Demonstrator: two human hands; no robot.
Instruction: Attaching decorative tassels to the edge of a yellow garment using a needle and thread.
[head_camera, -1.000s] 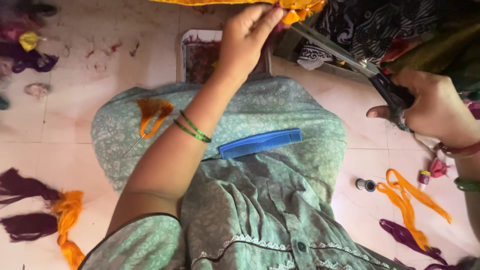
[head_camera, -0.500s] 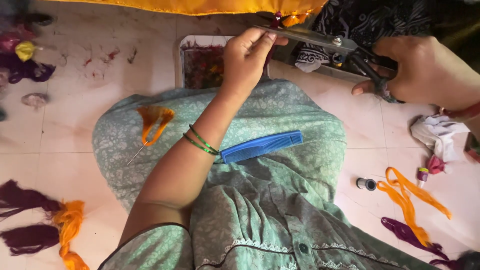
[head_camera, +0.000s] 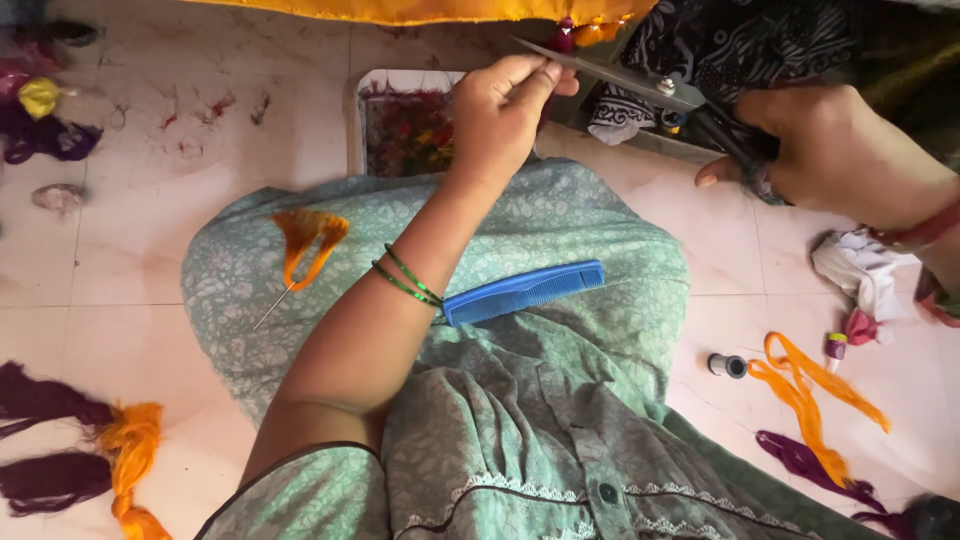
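My left hand (head_camera: 505, 110) is raised over my knee, fingers pinched near the edge of an orange cloth (head_camera: 420, 10) at the top; what the fingertips hold is too small to tell. My right hand (head_camera: 845, 150) grips the handles of large metal scissors (head_camera: 640, 82), whose blades reach left to the tips of my left fingers. A blue comb (head_camera: 525, 291) lies on my green patterned lap. An orange thread tassel on a needle (head_camera: 305, 245) rests on my left knee.
A tray of coloured thread scraps (head_camera: 405, 125) sits on the tiled floor ahead. Purple and orange tassels (head_camera: 90, 450) lie at the left. Orange and purple threads (head_camera: 810, 400), a small spool (head_camera: 727, 365) and crumpled white cloth (head_camera: 860, 270) lie at the right.
My right hand has swung the scissors up and left, from beside my knee to my left fingertips. My left hand has dropped slightly from the orange cloth.
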